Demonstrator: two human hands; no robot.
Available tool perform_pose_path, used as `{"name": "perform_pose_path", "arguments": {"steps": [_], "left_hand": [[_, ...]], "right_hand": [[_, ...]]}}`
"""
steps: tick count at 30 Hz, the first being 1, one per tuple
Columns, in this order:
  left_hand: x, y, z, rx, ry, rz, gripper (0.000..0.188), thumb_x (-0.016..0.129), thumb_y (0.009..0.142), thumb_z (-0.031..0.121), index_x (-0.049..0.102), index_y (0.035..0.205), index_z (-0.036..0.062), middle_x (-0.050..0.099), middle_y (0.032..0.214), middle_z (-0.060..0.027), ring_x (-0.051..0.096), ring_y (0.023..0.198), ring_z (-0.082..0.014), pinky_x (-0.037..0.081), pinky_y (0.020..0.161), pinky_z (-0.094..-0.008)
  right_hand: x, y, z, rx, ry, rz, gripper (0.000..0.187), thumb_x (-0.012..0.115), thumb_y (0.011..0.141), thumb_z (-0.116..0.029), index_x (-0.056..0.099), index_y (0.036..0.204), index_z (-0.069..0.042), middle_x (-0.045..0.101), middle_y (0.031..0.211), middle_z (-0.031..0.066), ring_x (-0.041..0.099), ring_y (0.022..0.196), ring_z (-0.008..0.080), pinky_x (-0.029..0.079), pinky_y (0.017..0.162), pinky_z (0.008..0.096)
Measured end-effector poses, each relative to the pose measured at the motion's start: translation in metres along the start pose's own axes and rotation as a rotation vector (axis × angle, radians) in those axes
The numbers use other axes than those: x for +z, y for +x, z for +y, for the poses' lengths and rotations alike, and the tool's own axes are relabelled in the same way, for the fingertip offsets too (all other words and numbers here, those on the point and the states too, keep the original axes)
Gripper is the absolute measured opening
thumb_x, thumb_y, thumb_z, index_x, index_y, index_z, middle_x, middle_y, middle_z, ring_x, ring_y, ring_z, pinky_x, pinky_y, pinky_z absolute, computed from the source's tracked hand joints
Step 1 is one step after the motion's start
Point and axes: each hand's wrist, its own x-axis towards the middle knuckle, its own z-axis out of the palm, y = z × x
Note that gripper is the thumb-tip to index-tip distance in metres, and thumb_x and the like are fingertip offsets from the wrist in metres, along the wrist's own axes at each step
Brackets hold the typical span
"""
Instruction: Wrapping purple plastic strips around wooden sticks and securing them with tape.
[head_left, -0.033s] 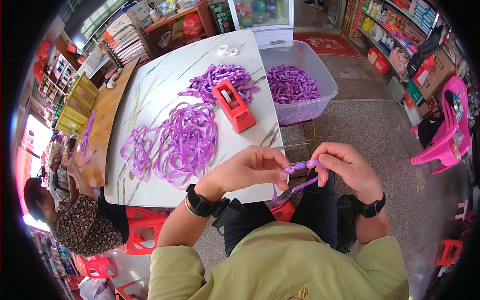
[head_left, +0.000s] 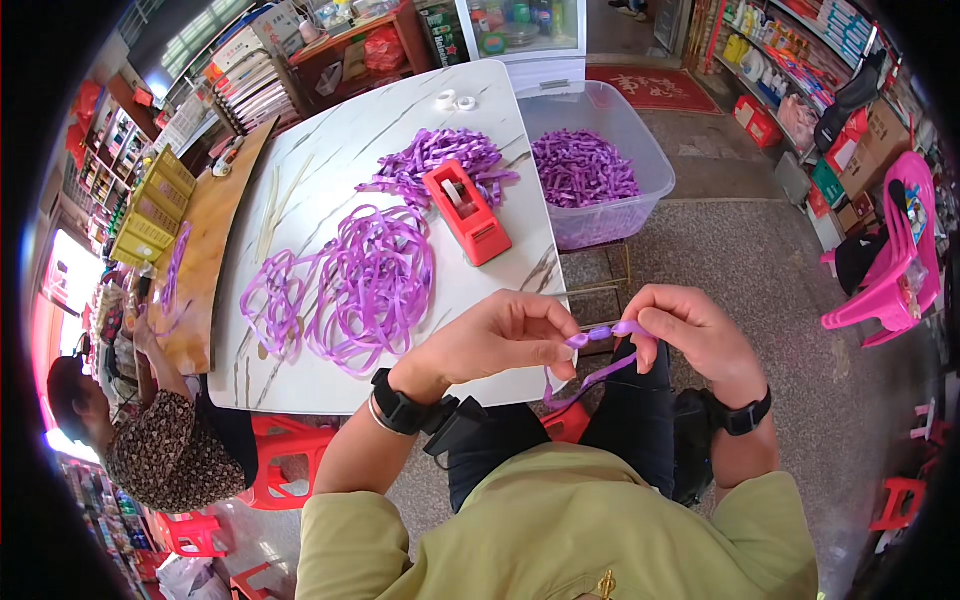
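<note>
Over the table's near right corner, my left hand (head_left: 508,336) pinches a purple ribbon (head_left: 601,333) between thumb and fingers. My right hand (head_left: 697,332) grips the same ribbon a short way to the right. Between them the strip looks bunched or knotted, and a loose loop of it hangs below. On the white marbled table (head_left: 490,100) lies a tangled heap of long purple ribbons (head_left: 375,285), with a smaller tangle joined at its left. A pile of short purple ribbon pieces (head_left: 440,160) sits behind a red tape dispenser (head_left: 468,212).
Beyond the table's right edge stands a clear plastic bin (head_left: 610,225) holding many purple pieces. Two white tape rolls (head_left: 456,101) lie at the far end. Another person (head_left: 175,450) sits at left by a wooden table (head_left: 200,270). A pink chair (head_left: 890,265) stands at right.
</note>
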Motion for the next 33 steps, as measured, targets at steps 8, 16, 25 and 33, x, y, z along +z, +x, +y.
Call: {"name": "perform_pose_path", "arguments": {"steps": [8,16,25,33], "left_hand": [[0.001,0.001,-0.002,0.038,0.037,0.03,0.011,0.055,0.081,0.002,0.054,0.091,-0.003,0.062,0.079,-0.0095,0.061,0.074,-0.0148,0.049,0.069,-0.025],[-0.002,0.003,-0.01,0.036,0.019,0.063,0.01,0.055,0.082,0.002,0.056,0.091,-0.0019,0.062,0.079,-0.0095,0.061,0.074,-0.0146,0.05,0.067,-0.0255],[0.005,0.007,-0.002,-0.052,0.01,0.01,0.022,0.048,0.088,0.015,0.056,0.095,-0.0033,0.062,0.079,-0.0098,0.06,0.072,-0.0143,0.047,0.067,-0.0251],[0.004,0.009,-0.008,-0.076,-0.006,-0.032,0.021,0.051,0.086,0.013,0.056,0.099,-0.0029,0.063,0.079,-0.0096,0.06,0.071,-0.014,0.048,0.069,-0.0249]], "right_hand": [[-0.001,-0.007,-0.005,-0.025,-0.057,0.026,0.024,0.043,0.088,-0.019,0.055,0.087,0.002,0.054,0.064,0.0033,0.052,0.057,0.0095,0.042,0.055,0.0214],[-0.003,-0.01,-0.009,0.043,-0.098,0.015,0.022,0.045,0.087,-0.018,0.056,0.087,0.001,0.055,0.067,0.0019,0.051,0.06,0.0068,0.04,0.055,0.019],[-0.004,-0.006,-0.003,0.011,-0.12,0.015,0.014,0.049,0.085,-0.012,0.055,0.091,-0.001,0.053,0.073,-0.0005,0.048,0.066,0.0055,0.039,0.059,0.0192],[-0.006,0.0,0.008,-0.016,-0.136,0.073,0.014,0.049,0.084,-0.012,0.054,0.091,-0.001,0.054,0.08,0.0,0.049,0.07,0.0058,0.041,0.063,0.0193]]}}
